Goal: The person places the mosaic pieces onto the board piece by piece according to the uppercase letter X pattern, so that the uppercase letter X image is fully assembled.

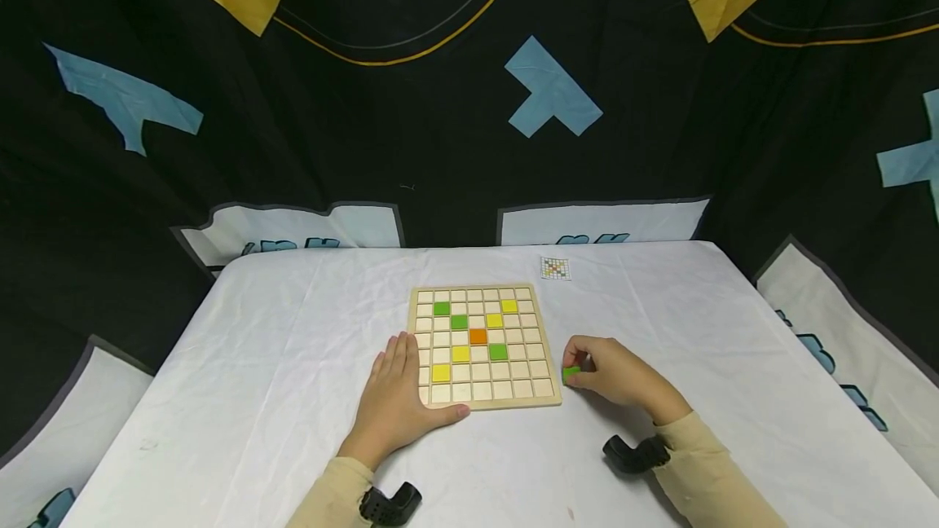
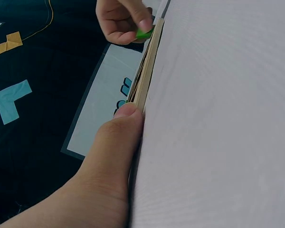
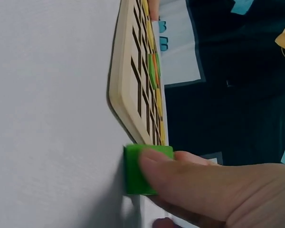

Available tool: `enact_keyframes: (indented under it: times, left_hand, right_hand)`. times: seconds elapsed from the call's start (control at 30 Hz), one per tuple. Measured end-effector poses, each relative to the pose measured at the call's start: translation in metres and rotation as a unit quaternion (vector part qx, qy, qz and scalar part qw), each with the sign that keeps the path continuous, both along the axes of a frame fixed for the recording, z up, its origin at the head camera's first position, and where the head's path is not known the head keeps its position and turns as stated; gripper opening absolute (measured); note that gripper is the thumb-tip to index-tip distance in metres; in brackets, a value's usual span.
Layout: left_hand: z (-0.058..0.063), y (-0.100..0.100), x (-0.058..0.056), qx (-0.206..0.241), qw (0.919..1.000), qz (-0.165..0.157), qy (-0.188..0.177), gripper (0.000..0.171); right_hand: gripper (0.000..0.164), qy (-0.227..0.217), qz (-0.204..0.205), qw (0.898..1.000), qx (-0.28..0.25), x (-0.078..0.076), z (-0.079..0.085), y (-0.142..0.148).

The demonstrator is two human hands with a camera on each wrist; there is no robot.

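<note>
A square wooden grid board (image 1: 506, 405) lies on the white cloth, with green, yellow and orange squares among its pale ones. Along its left side rests my left hand (image 1: 396, 410), fingers straight, the thumb reaching over the near edge. In the left wrist view that thumb (image 2: 116, 142) presses against the board's side (image 2: 149, 69). My right hand (image 1: 623, 373) pinches a green tile (image 1: 570, 375) between thumb and fingers, just off the board's right edge. The right wrist view shows the green tile (image 3: 134, 175) held close to the board's corner (image 3: 128, 111).
A small card (image 1: 555, 269) printed with a coloured grid lies behind the board, toward the right. The table's white cloth (image 1: 242, 381) extends on both sides. Behind it hangs a black curtain (image 1: 440, 145) with blue and yellow shapes.
</note>
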State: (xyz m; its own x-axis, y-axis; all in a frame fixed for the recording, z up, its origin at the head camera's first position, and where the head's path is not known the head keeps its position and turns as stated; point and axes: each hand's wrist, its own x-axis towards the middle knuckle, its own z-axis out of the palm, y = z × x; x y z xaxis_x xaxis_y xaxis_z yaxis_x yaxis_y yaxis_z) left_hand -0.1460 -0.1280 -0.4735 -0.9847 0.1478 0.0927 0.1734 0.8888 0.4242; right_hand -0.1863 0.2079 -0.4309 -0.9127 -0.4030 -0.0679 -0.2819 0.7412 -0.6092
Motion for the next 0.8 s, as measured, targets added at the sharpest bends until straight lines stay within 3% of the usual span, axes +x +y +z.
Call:
enact_keyframes:
  times: [0.3,0.8]
  left_hand:
    - [0.000,0.000,0.000,0.000,1.0000,-0.001,-0.003,0.140]
    - [0.000,0.000,0.000,0.001,1.0000,0.000,-0.001,0.140]
  right_hand:
    - [0.014,0.045,-0.026,0.997,-0.050,-0.006,-0.005,-0.023]
    - [0.013,0.045,0.013,0.995,-0.083,-0.006,-0.015,-0.058]
